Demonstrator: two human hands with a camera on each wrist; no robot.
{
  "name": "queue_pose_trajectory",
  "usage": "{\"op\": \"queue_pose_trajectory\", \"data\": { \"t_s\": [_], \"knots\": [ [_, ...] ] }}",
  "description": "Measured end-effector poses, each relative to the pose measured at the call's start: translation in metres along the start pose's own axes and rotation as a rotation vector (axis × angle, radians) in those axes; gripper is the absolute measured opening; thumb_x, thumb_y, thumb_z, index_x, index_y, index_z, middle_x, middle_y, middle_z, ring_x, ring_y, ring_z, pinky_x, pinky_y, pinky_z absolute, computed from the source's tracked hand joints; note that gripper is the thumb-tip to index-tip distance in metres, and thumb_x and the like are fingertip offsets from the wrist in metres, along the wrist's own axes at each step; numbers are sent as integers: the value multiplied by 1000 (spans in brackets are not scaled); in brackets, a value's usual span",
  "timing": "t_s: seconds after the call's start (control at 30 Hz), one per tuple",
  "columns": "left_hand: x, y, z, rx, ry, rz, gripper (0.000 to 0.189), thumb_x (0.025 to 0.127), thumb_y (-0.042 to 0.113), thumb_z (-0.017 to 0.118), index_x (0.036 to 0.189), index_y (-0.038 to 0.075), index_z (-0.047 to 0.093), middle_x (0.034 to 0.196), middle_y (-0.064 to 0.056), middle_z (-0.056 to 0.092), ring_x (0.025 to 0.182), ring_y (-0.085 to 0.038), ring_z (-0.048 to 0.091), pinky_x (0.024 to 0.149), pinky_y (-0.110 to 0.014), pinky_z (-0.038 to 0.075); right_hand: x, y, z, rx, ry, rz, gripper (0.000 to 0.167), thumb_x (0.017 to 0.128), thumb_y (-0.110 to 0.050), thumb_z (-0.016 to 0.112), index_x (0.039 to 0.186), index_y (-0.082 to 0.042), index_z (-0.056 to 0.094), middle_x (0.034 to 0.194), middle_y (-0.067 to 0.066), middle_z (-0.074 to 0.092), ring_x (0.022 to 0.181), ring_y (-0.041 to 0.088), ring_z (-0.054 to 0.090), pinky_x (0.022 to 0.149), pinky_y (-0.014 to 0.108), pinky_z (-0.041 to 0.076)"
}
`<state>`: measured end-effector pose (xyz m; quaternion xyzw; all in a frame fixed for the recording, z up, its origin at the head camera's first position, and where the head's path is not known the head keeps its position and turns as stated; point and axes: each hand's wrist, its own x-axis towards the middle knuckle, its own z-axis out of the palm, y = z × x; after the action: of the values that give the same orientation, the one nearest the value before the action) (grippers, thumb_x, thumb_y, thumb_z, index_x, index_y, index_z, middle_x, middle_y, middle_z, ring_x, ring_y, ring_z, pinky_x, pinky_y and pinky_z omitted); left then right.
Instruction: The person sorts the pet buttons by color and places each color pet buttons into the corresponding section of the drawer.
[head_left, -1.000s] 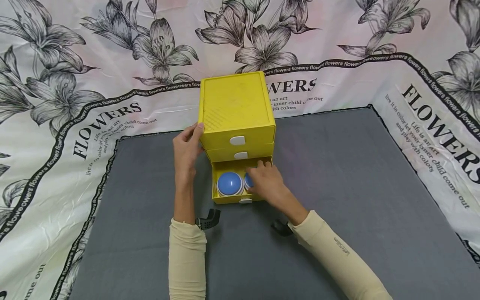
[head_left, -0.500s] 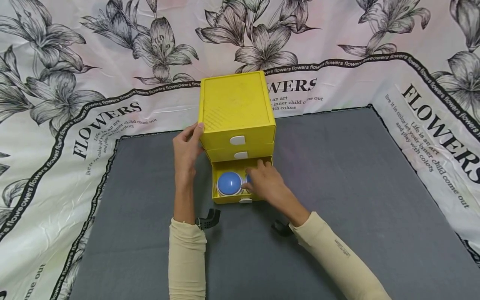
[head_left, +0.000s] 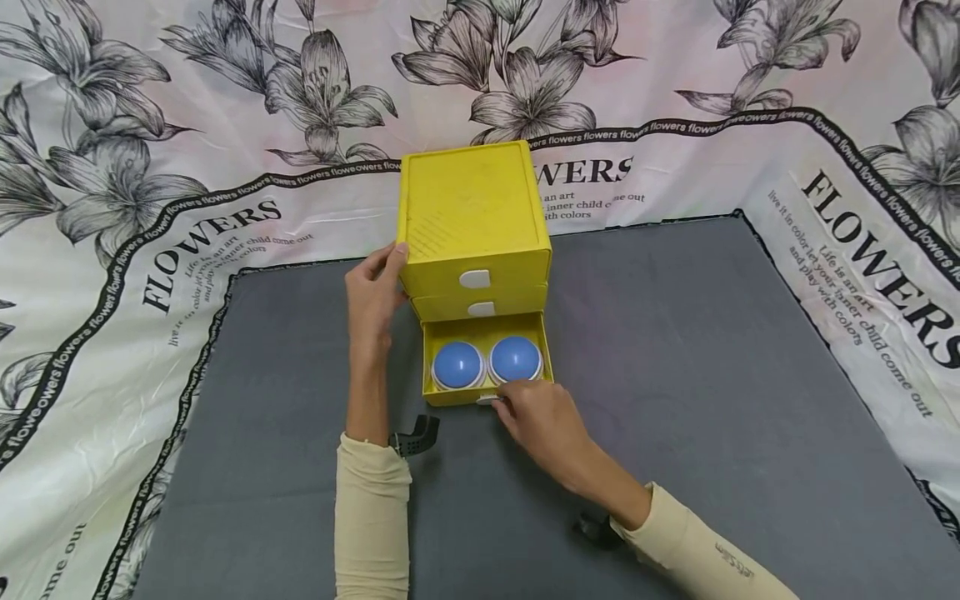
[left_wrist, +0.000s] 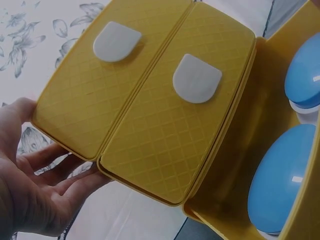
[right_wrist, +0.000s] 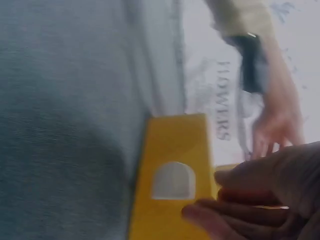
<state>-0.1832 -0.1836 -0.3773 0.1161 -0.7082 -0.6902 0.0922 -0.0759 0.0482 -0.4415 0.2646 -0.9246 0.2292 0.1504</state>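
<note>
A yellow mini drawer cabinet (head_left: 474, 204) stands against the back cloth, its bottom drawer (head_left: 487, 329) pulled out. Side by side in that drawer sit two round things with glossy blue domes and white rims, a left one (head_left: 458, 365) and a right one (head_left: 515, 358). My left hand (head_left: 371, 296) grips the cabinet's front left corner, thumb near the top and fingers along the side. At the front wall of the open drawer, my right hand (head_left: 547, 429) pinches the rim beside the white handle (right_wrist: 174, 181), one digit inside and one over the front face.
Two upper drawers stay closed, each with a white tab, the top one (head_left: 474, 279) and the middle one (head_left: 482, 309). Grey cloth (head_left: 675, 350) covers the table. A flower-printed sheet (head_left: 675, 50) rises behind and at both sides.
My right hand has left the right blue-domed thing and moved toward me to the drawer's front rim, so both domes now show fully. The left hand keeps its place on the cabinet.
</note>
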Motion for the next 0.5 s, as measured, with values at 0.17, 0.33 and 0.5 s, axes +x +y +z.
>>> {"op": "queue_pose_trajectory", "data": {
  "t_s": [0.17, 0.33, 0.5],
  "knots": [
    [0, 0, -2, 16, -1, -6, 55, 102, 44, 66, 146, 12, 63, 148, -11, 62, 132, -25, 63, 105, -52, 58, -4, -3, 16, -120, -60, -25, 18, 85, -7, 85, 84, -8, 67, 72, 9, 67, 58, 30, 67, 48, 45, 55],
    [0, 0, -2, 26, -7, -23, 55, 102, 44, 66, 146, 12, 63, 148, -11, 62, 132, -25, 63, 106, -52, 58, 4, 3, 25, -171, -24, -59, 27, 80, 4, 76, 63, -10, 60, 59, 7, 62, 50, 31, 63, 42, 45, 51],
    [1, 1, -2, 16, -13, -13, 54, 103, 43, 65, 145, 11, 64, 149, -12, 62, 132, -26, 63, 105, -52, 58, 22, 14, 26, -141, -22, -48, 33, 85, 5, 70, 59, -10, 56, 54, 6, 58, 49, 29, 61, 42, 48, 51]
  ]
}}
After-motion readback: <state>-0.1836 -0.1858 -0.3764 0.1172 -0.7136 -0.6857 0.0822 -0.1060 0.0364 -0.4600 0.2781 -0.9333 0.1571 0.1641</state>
